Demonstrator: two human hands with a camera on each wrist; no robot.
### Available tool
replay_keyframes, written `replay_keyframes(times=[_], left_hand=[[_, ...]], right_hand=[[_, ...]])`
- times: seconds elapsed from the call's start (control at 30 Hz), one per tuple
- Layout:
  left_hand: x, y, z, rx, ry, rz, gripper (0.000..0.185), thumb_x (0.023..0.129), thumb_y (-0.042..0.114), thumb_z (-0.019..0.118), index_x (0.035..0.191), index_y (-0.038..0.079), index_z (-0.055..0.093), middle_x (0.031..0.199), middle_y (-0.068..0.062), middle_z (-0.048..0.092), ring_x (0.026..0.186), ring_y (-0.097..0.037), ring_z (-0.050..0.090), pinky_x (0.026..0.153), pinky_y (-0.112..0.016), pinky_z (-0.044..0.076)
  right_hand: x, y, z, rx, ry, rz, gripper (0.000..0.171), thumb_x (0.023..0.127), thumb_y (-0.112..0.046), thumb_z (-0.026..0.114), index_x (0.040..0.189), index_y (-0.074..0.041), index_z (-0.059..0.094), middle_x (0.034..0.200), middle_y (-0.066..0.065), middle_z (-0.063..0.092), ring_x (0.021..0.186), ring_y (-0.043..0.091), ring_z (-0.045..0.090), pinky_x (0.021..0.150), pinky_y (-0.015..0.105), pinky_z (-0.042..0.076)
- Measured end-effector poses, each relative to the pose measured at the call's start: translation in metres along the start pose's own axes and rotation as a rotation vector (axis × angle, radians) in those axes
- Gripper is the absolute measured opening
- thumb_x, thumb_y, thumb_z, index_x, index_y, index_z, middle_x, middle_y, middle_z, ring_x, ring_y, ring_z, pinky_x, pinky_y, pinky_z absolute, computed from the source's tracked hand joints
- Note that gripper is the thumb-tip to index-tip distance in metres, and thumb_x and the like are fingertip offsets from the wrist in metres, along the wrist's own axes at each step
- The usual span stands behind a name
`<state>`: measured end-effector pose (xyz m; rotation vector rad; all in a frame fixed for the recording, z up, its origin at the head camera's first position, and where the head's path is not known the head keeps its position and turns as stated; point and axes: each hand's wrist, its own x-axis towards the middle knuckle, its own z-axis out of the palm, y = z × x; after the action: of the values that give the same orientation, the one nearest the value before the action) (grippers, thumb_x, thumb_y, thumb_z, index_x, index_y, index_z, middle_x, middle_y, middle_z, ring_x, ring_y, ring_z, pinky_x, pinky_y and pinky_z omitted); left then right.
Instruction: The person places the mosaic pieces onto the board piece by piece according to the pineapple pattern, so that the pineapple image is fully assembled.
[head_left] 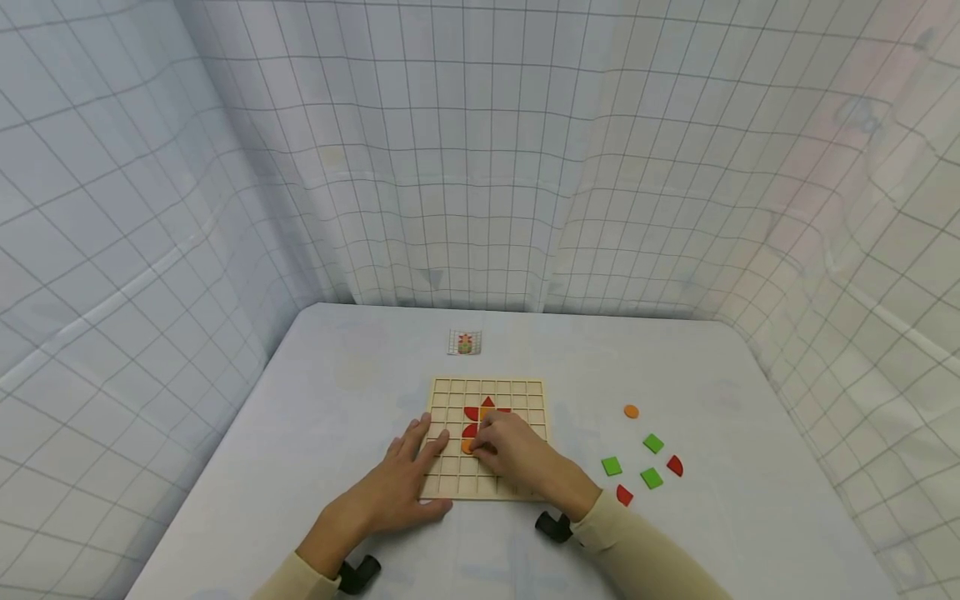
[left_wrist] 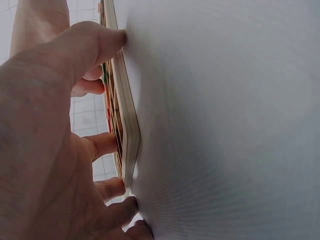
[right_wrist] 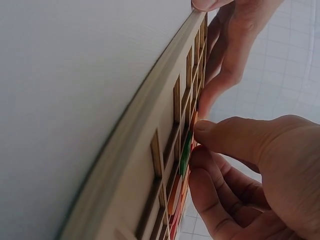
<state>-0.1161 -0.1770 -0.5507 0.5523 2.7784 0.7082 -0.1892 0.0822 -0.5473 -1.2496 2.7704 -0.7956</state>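
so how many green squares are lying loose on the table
3, all right of the wooden grid board: one farthest back, one to the left, one nearest. More may be hidden under the right hand.

A recording booth: grid-patterned white curtains (head_left: 480, 167) enclose a plain white table (head_left: 337, 392).

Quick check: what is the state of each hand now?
Left hand: open, fingers flat on the wooden grid board.
Right hand: fingers curled, pinching an orange piece on the board.
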Motion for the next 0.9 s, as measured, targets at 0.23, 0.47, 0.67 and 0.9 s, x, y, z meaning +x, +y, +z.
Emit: replay_keyframes(times=[0.23,0.47,0.67,0.9], left_hand=[[0.0,0.0,-0.001,-0.003,0.001,-0.004,0.105,0.102,0.056,0.085,0.183,0.01,0.038,0.195,-0.027,0.014,0.182,-0.054,0.018,0.141,-0.076,0.029],[0.001,0.001,0.0,-0.004,0.002,-0.007,0.106,0.1,0.055,0.087,0.183,0.01,0.039,0.195,-0.028,0.016,0.181,-0.055,0.02,0.142,-0.076,0.029],[0.002,0.0,0.001,0.005,-0.001,-0.021,0.106,0.1,0.054,0.087,0.183,0.011,0.038,0.195,-0.026,0.015,0.182,-0.053,0.019,0.143,-0.074,0.029],[0.002,-0.001,0.002,-0.004,-0.002,-0.024,0.107,0.1,0.053,0.087,0.183,0.01,0.037,0.196,-0.025,0.014,0.182,-0.053,0.018,0.143,-0.075,0.028]], right_hand=[[-0.006,0.002,-0.005,0.016,0.005,0.066,0.009,0.105,-0.01,0.088,0.112,-0.008,0.093,0.106,0.002,0.08,0.09,0.007,0.064,0.079,0.02,0.058],[-0.017,0.01,-0.011,0.021,0.035,0.088,0.008,0.105,-0.01,0.088,0.111,-0.009,0.092,0.108,0.003,0.078,0.093,0.009,0.066,0.083,0.023,0.061],[-0.024,0.018,-0.019,0.006,0.076,0.096,0.007,0.103,-0.006,0.089,0.109,-0.006,0.092,0.105,0.007,0.078,0.091,0.015,0.073,0.079,0.024,0.064],[-0.037,0.03,-0.03,-0.001,0.09,0.192,0.01,0.104,-0.005,0.086,0.112,-0.004,0.091,0.107,0.006,0.077,0.087,0.012,0.07,0.077,0.023,0.06]])
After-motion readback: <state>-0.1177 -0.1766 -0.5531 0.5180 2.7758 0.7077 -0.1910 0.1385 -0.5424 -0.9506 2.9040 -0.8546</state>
